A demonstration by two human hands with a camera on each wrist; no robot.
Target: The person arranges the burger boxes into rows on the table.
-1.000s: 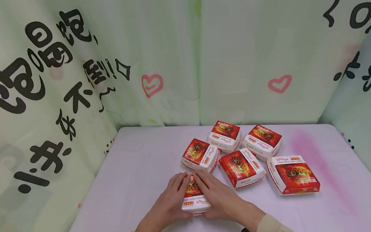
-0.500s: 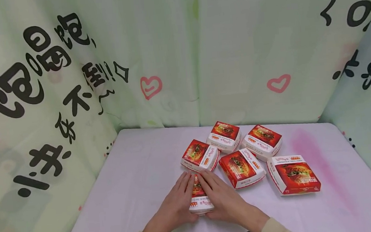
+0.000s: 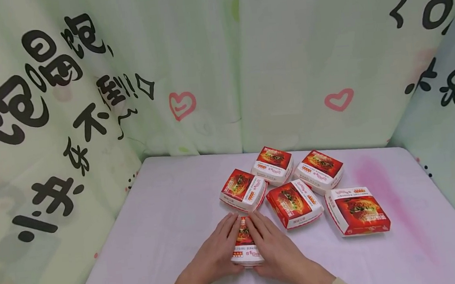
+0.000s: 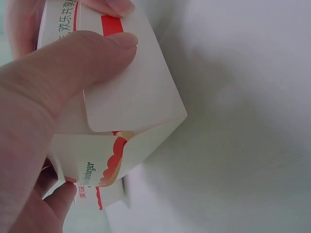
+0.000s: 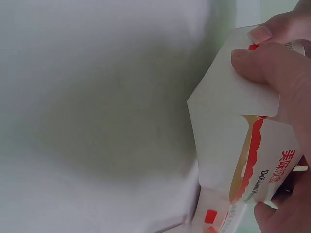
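A red and white paper hamburger box (image 3: 246, 252) lies flat near the front middle of the table, held between both hands. My left hand (image 3: 217, 253) grips its left side, and my right hand (image 3: 279, 250) grips the right side. In the left wrist view, the left thumb presses the front flap of the hamburger box (image 4: 133, 92) while other fingers reach round its far end. The right wrist view shows the same hold mirrored on the hamburger box (image 5: 221, 141), the two thumbs close together. A gap shows between flap and side wall at each front corner.
Several similar boxes lie just beyond: a left one (image 3: 243, 189), a back one (image 3: 272, 165), a back right one (image 3: 319, 171), a middle one (image 3: 295, 203) and a far right one (image 3: 357, 211). The white table (image 3: 167, 197) meets a printed curtain (image 3: 285, 64) behind.
Both hands have moved the held hamburger box slightly to the right, and it now lies a little nearer me. The head view has shifted slightly. The other boxes lie as before.
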